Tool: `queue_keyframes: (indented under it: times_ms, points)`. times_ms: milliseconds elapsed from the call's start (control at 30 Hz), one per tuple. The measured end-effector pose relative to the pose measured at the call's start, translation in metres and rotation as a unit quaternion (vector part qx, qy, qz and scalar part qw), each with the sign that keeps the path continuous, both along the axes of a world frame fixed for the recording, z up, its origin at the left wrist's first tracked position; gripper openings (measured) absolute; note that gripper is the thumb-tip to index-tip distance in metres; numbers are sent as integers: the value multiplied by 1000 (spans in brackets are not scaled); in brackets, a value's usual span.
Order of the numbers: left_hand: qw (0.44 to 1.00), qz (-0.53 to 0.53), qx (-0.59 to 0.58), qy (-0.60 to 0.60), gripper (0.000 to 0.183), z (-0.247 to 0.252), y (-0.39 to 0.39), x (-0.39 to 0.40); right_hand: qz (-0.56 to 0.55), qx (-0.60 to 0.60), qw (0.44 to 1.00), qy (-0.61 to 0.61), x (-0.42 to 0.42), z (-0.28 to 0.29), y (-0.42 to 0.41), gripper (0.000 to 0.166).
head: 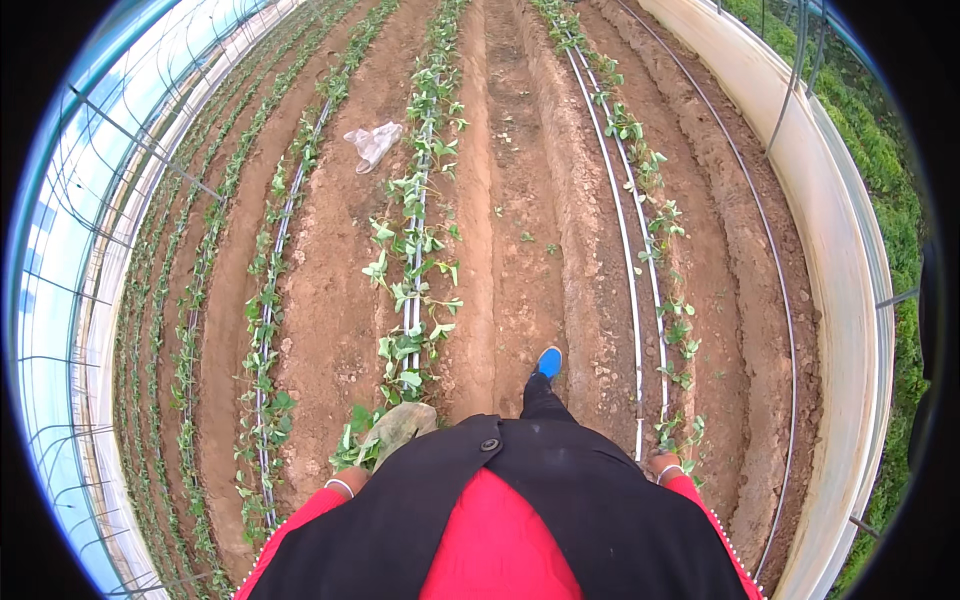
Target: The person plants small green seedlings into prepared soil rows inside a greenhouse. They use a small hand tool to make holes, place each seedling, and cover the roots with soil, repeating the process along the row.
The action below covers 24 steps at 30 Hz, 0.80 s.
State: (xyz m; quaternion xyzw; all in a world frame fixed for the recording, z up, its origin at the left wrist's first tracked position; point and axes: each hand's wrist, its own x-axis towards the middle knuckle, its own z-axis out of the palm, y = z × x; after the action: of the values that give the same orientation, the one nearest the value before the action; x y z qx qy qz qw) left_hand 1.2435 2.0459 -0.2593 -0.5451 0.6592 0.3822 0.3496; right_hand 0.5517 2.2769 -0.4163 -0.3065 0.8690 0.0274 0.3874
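My left hand [354, 478] is low at the left, partly hidden by my dark garment, beside a translucent plastic bag [406, 427] and a bunch of green leafy plants [351, 448]. Whether its fingers grip the bag cannot be told. My right hand [664, 465] is low at the right, close to the leafy plants [679, 429] and the white drip lines [638, 375]; its fingers are too small and covered to read. My blue shoe [550, 363] stands on the soil between two planted rows.
Rows of leafy plants [409, 247] run along drip lines over reddish soil ridges. A crumpled plastic bag [373, 146] lies on the soil at upper left. A dark hose [780, 277] runs beside the pale plastic greenhouse wall [840, 247] at right. Metal framing [142, 142] curves at left.
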Motion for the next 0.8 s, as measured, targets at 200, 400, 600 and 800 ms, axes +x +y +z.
queue_keyframes:
  times_ms: [200, 400, 600, 800]
  points:
    - [996, 37, -3, -78, 46, 15, -147, -36, -90, 7, 990, -103, -46, 41, -194, 30]
    - [997, 51, 30, -58, 47, 4, -286, -102, -54, -37, 997, -52, -137, 59, -378, 32]
    - [996, 25, 38, -82, 45, -37, -459, -140, -88, -22, 995, -36, -170, 77, -570, 31]
    - [997, 34, 40, -49, 44, -45, -648, -184, -62, -6, 998, -20, -181, 77, -713, 24]
